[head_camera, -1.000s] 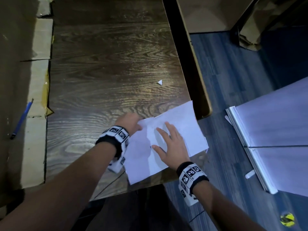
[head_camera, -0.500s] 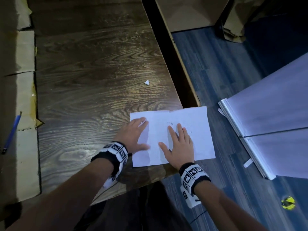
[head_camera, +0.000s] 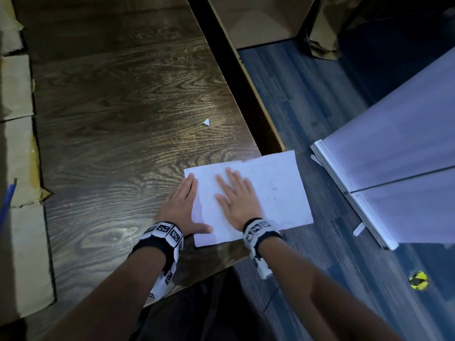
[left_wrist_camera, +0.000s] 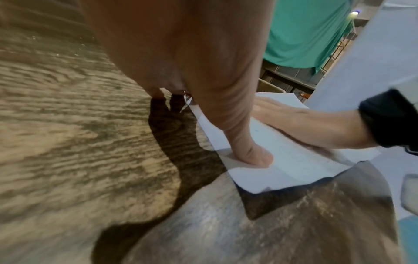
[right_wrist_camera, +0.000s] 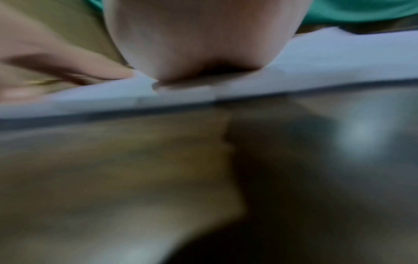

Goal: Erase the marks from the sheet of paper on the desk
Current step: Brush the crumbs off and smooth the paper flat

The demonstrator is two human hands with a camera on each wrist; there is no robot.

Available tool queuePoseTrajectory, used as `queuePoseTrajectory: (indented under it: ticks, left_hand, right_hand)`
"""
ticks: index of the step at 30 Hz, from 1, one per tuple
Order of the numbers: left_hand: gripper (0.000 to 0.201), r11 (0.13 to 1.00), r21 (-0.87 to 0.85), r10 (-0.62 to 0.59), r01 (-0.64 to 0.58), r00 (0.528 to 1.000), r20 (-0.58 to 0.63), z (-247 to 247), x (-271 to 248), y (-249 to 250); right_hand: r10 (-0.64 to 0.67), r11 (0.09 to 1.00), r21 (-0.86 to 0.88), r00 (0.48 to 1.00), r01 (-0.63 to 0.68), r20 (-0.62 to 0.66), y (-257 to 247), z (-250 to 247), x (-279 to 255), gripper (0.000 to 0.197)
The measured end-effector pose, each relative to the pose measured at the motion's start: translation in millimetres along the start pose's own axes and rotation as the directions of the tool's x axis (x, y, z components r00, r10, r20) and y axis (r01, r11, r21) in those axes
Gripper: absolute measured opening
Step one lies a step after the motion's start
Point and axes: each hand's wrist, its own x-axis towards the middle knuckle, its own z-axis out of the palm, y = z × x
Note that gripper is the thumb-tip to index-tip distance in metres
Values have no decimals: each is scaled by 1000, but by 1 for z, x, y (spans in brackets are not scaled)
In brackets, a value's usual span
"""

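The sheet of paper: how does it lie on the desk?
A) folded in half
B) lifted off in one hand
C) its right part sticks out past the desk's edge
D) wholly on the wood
C: the sheet of paper juts over the floor beyond the desk edge.

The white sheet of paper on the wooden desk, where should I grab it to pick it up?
Pinch the white sheet of paper at its right edge, coming from the right: that part overhangs the wooden desk, so fingers can get underneath.
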Motion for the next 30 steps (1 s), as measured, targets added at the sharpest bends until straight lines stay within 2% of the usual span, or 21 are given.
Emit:
queuePoseTrajectory:
  ticks: [1, 3, 4, 5, 6, 8, 10, 11, 13, 17, 19, 21, 23, 25, 27, 30]
  left_hand:
    - [144, 1000, 7, 0, 0, 1000, 8, 0, 0, -1]
    - [144, 1000, 15, -2, 2, 1000, 14, -1, 1, 0]
    - [145, 1000, 13, -3, 3, 1000, 19, -1, 2, 0]
    - [144, 1000, 19, -4, 4, 1000, 24, 0, 2, 1]
    - [144, 1000, 26, -8, 8, 1000, 20, 0, 2, 2]
    - [143, 999, 33, -20, 20, 1000, 19, -1, 1, 3]
    - [142, 998, 48, -29, 28, 999, 16, -2, -1, 4]
    - [141, 998, 55, -34, 34, 999, 7, -1, -2, 5]
    - [142, 997, 56, -44, 44, 999, 3, -1, -5, 6]
    - [146, 994, 85, -76, 75, 997, 10, 4, -15, 6]
    - [146, 992, 88, -90, 88, 996, 11, 6, -20, 7]
    - [144, 992, 81, -98, 97, 995, 1, 7, -24, 9]
    - [139, 992, 87, -85, 86, 996, -17, 5, -24, 9]
    - [133, 992, 90, -86, 85, 996, 6, 1, -25, 9]
    - [123, 992, 91, -92, 88, 995, 44, -6, -25, 8]
    - [95, 990, 115, -95, 86, 993, 73, -17, -17, 8]
  right_hand:
    - [94, 996, 16, 995, -93, -33, 18, -5, -6, 57]
    - [303, 952, 77, 950, -297, -78, 50, -14, -16, 58]
    - [360, 931, 100, 929, -352, -84, 58, -18, -18, 59]
    - [365, 929, 96, 927, -357, -89, 58, -20, -18, 60]
    - [311, 949, 79, 946, -304, -94, 49, -20, -17, 60]
    - [104, 993, 66, 993, -100, -56, 14, -15, -11, 58]
    - [-87, 995, 52, 996, 86, 18, -25, -4, -7, 57]
    - [-131, 991, 36, 990, 129, 43, -37, 0, -8, 57]
    - [-122, 993, 15, 991, 121, 54, -30, 3, -11, 56]
    - [142, 988, 54, 990, -142, 9, 23, -9, -20, 57]
    - [190, 980, 71, 981, -187, -40, 15, -11, -22, 58]
    - [22, 997, 70, 1000, -22, 0, -21, 2, -24, 58]
    - [-177, 984, 10, 981, 177, 75, -51, 17, -30, 58]
    - [-205, 978, -13, 976, 207, 74, -46, 20, -31, 57]
    - [-140, 990, -25, 989, 141, 45, -17, 14, -32, 55]
    - [92, 996, -5, 995, -93, -27, 24, -5, -30, 56]
